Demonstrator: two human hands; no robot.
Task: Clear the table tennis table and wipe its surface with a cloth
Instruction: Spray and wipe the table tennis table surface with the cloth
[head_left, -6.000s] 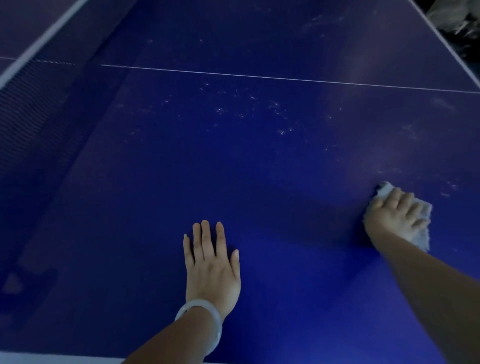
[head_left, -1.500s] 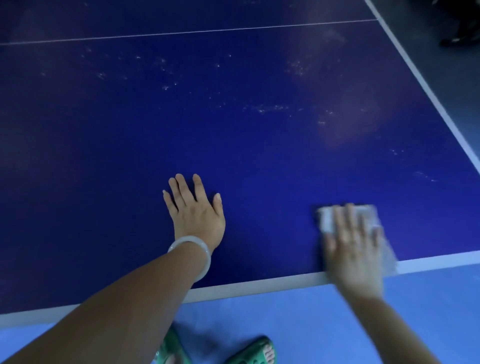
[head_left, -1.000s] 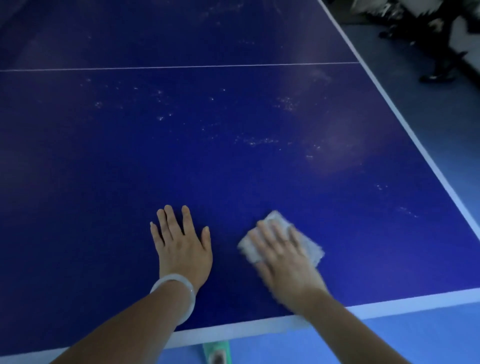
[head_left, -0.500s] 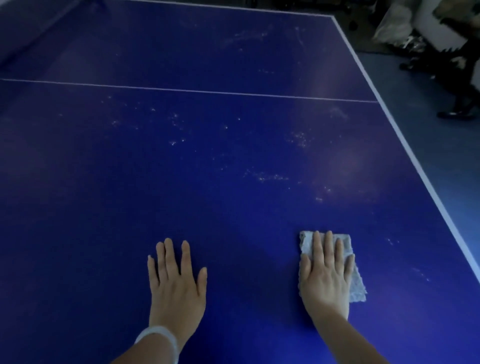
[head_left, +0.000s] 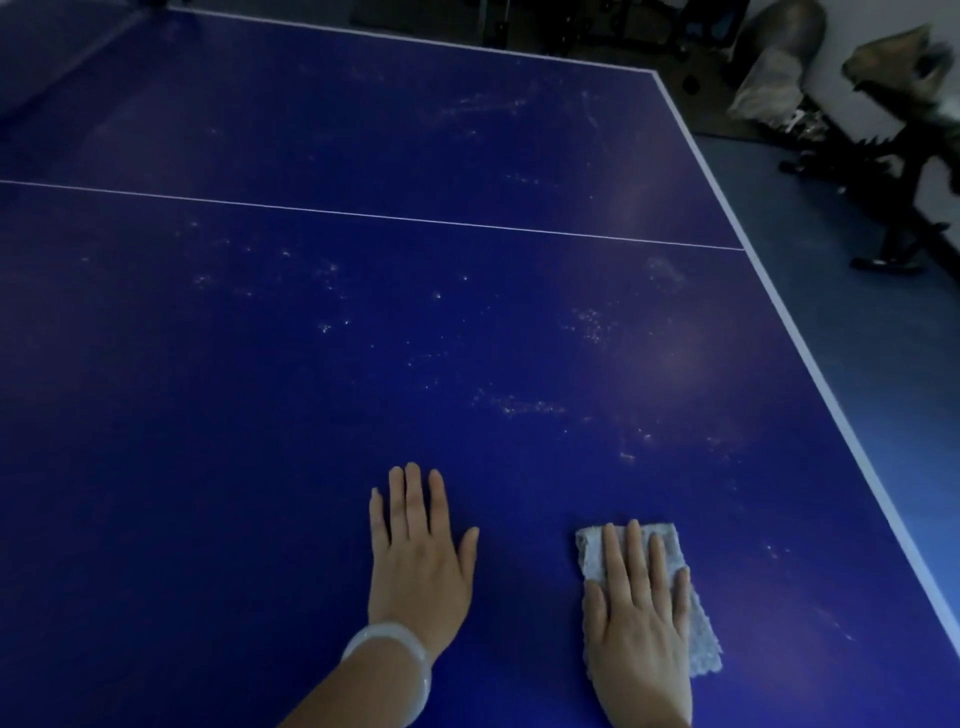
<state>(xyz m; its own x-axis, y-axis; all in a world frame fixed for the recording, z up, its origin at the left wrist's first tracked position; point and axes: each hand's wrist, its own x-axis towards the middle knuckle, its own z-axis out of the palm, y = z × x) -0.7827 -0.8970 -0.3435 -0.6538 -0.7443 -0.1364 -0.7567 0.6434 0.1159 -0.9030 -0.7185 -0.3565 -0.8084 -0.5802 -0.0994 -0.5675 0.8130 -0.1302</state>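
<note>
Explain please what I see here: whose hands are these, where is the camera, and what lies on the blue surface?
There is no machine here. A person wears a camera on the head, and it looks forward and down, so you see that person's own two hands. The blue surface is a table tennis table with a thin white line across it and pale dusty specks. The left hand, with a pale bracelet on the wrist, lies flat on the bare table. The right hand lies flat with straight fingers on a small grey cloth, pressing it on the table. Neither hand grips anything.
</note>
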